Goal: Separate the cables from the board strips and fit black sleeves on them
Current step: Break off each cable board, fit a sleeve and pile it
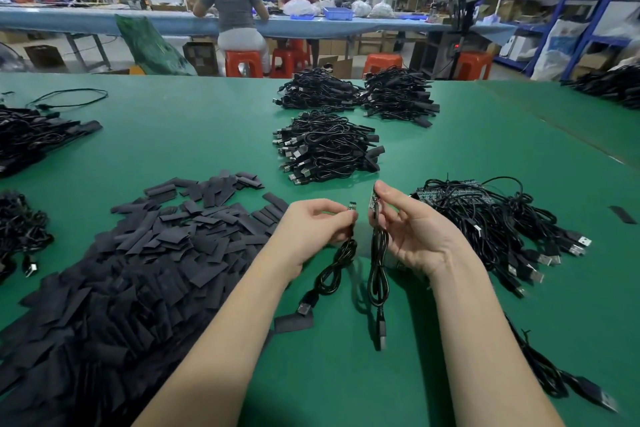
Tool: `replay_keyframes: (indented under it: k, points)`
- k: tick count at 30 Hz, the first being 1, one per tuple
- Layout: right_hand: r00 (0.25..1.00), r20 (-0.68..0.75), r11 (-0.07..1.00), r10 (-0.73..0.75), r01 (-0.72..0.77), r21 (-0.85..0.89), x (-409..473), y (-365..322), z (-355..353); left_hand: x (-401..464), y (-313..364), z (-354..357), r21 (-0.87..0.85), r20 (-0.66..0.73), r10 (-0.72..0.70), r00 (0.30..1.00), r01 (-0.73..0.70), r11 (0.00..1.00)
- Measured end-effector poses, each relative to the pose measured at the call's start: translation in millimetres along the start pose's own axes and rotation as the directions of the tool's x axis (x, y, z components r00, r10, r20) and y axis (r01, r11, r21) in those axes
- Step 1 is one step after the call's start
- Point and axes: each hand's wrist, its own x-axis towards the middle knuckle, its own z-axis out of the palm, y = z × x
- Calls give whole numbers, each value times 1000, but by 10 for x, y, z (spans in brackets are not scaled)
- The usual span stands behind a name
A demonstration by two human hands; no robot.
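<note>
My left hand (pixel 313 227) pinches the small board end of one black cable (pixel 334 270); its coil and USB plug trail down onto the green table (pixel 207 135). My right hand (pixel 412 229) pinches another small board (pixel 374 199) whose black cable (pixel 377 274) hangs down to the table, plug at the bottom. The two boards are a short gap apart. A large heap of flat black sleeves (pixel 138 260) lies to the left. One loose sleeve (pixel 292 322) lies under the left cable's plug. A tangle of cables on board strips (pixel 485 215) lies to the right.
Three piles of sleeved cables (pixel 325 149) sit beyond my hands. More cable piles lie at the left edge (pixel 31 135) and far right (pixel 613 83). Two people sit at a blue bench (pixel 104 22) behind, with orange stools and shelving.
</note>
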Motion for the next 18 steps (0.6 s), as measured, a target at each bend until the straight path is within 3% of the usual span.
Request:
replay_keyframes:
  k: [2,3,5,7,9,10,14,18]
  points:
    - [996,-72,988,-52,41,-147,8,-15,13,9,-45,-5,441,-104,192,976,-128,888]
    - [990,-108,971,-86,59,-233,20,-11,15,11,-67,1,566,-116,274,955,-164,808]
    - [974,-175,940,-143,78,-331,48,2,10,8,-92,28,653,-117,391,913,-226,723]
    - [967,-201,949,-158,92,-301,76,6,11,29,-103,53,527,-139,405,904,-279,803]
    - [969,-199,959,-149,92,-267,89,4,46,47,-96,92,165,-88,259,962,-243,956]
    - [972,-188,964,-141,91,-250,91,3,69,48,-85,109,27,-34,193,981,-193,981]
    - [979,-164,947,-122,65,-315,37,-53,130,67,-128,134,-132,24,82,996,-78,988]
    - [912,-231,762,-340,124,-635,3,-194,222,76,-158,156,-175,-48,20,999,-28,984]
